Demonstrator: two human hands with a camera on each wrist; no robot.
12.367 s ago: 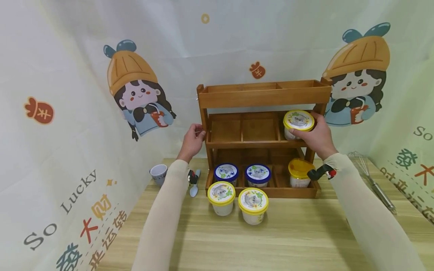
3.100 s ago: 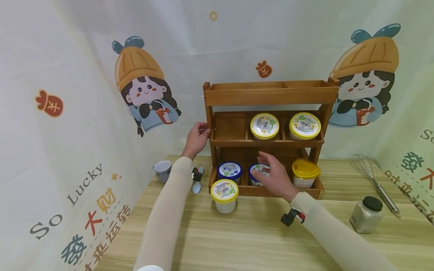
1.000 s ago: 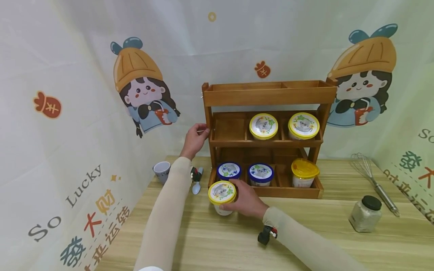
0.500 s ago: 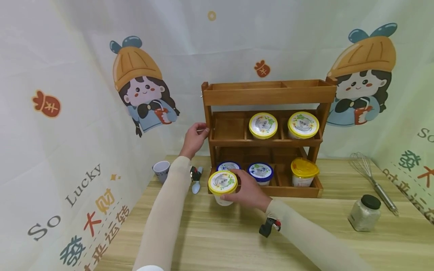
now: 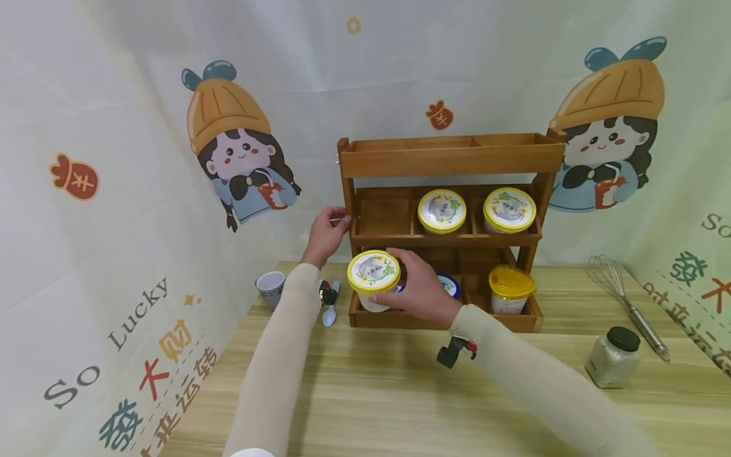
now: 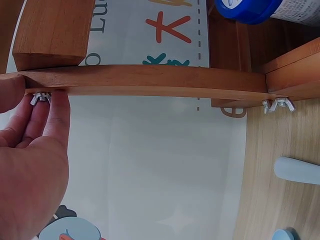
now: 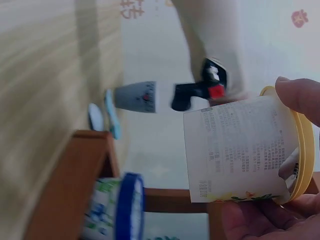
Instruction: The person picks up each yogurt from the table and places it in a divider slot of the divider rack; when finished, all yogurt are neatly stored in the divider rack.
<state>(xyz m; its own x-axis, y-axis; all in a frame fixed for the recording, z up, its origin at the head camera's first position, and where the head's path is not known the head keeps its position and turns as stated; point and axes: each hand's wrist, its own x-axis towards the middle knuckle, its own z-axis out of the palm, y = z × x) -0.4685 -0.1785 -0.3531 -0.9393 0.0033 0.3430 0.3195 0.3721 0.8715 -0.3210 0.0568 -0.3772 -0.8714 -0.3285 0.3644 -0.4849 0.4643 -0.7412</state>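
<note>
My right hand (image 5: 422, 289) grips a white paper tub (image 5: 374, 279) with a yellow lid, thumb and fingers around its rim. The tub is upright, off the table, before the lower tier of a wooden rack (image 5: 445, 166). In the right wrist view the tub's printed wall (image 7: 240, 150) shows between thumb and fingers. My left hand (image 5: 325, 236) holds the rack's left post, its fingertips beside a wing nut (image 6: 41, 97). Two yellow-lidded tubs, one in the middle (image 5: 442, 211) and one at the right (image 5: 509, 210), sit on the middle tier; its left compartment is bare.
The lower tier holds two blue-lidded tubs, a partly hidden one (image 5: 449, 285) and one nearly covered, plus a tub with an orange-yellow lid (image 5: 511, 289). A cup (image 5: 270, 287) and spoon (image 5: 329, 311) lie left; a jar (image 5: 613, 357) and whisk (image 5: 631, 308) lie right.
Two yellow-lidded tubs from the table now sit in the middle tier's middle and right compartments. My right hand has lifted the last one from the tabletop; the left stays at the post.
</note>
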